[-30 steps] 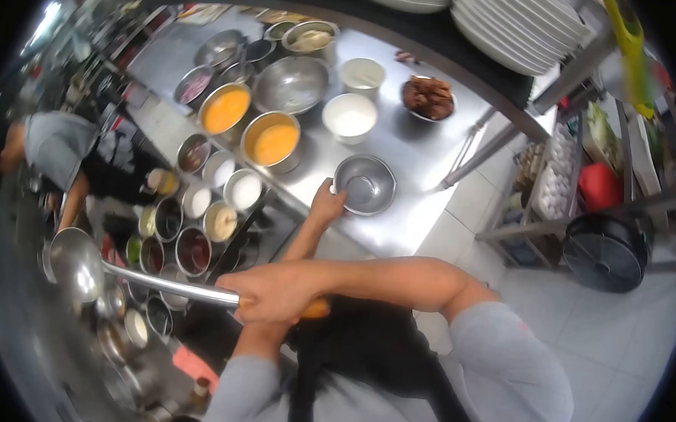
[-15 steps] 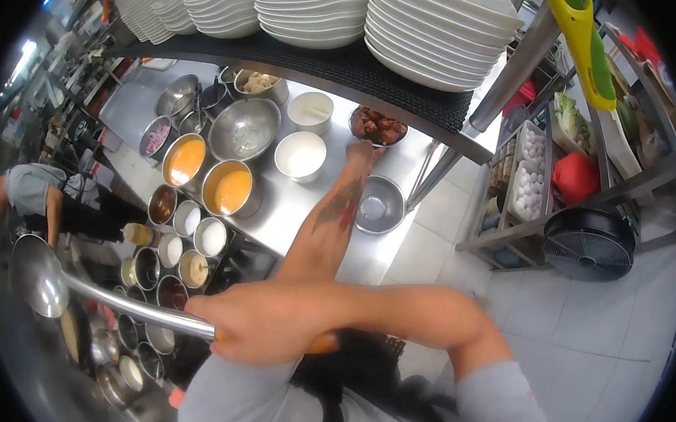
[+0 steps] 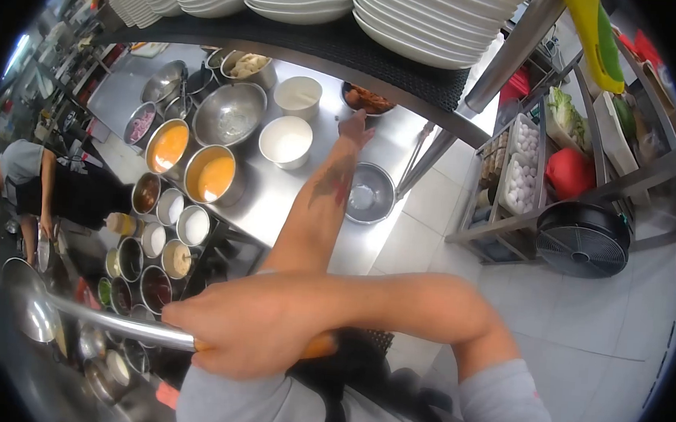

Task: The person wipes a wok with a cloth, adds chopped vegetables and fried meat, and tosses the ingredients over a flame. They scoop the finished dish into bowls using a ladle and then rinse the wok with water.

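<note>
Right hand (image 3: 257, 330) gripping ladle (image 3: 107, 321), left hand (image 3: 352, 127) outstretched

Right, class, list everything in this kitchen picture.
white ceramic plates: many, white, top shelf
round steel bowls: two, silver, counter
steel pots of sauce: two, orange, counter
white tubs: two, white, counter
bowl of fried food: one, brown, under shelf
small condiment pots: many, mixed, counter edge
egg trays: several, white, right rack
black fan: one, black, floor
another person: one, grey shirt, left
orange-handled steel ladle: one, silver, right hand
left hand: open, by fried food
right hand: gripping ladle
</note>
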`<action>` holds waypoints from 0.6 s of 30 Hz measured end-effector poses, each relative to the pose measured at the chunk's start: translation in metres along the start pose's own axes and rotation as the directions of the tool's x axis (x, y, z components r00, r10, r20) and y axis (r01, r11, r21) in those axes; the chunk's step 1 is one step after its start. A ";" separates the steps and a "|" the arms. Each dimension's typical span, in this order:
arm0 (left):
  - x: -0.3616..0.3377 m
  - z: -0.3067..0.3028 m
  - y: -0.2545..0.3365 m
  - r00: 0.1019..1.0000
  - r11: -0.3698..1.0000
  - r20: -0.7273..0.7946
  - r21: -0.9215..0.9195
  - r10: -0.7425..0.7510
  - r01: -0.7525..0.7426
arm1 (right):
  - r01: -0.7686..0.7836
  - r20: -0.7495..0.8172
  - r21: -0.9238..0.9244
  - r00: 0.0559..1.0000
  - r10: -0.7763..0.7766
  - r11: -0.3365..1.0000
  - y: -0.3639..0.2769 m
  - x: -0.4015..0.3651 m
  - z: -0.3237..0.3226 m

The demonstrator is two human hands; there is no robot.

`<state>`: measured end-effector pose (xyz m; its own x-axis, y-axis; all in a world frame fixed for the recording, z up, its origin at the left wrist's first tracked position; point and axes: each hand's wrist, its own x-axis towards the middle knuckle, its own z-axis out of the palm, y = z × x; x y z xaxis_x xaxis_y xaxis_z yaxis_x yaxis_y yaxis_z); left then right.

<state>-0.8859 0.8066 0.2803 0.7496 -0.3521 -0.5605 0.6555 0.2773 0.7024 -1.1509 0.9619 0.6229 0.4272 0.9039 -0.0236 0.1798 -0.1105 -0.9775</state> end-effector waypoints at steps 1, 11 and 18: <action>0.008 0.005 -0.002 1.000 1.000 -0.004 -0.024 0.007 -0.007 | 0.007 -0.005 -0.015 1.000 -0.007 1.000 0.002 -0.001 -0.002; 0.023 0.001 -0.003 0.978 0.977 0.018 -0.043 0.210 -0.209 | -0.122 -0.050 0.040 0.991 0.124 0.992 0.004 -0.018 -0.022; -0.054 -0.064 -0.005 0.948 0.952 0.131 -0.142 0.291 -0.272 | -0.074 -0.034 0.040 0.997 0.076 0.996 -0.011 0.022 0.004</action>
<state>-0.9234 0.8818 0.2789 0.8890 -0.3702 -0.2695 0.4327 0.4866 0.7589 -1.1465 0.9845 0.6321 0.4697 0.8782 -0.0904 0.1122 -0.1609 -0.9806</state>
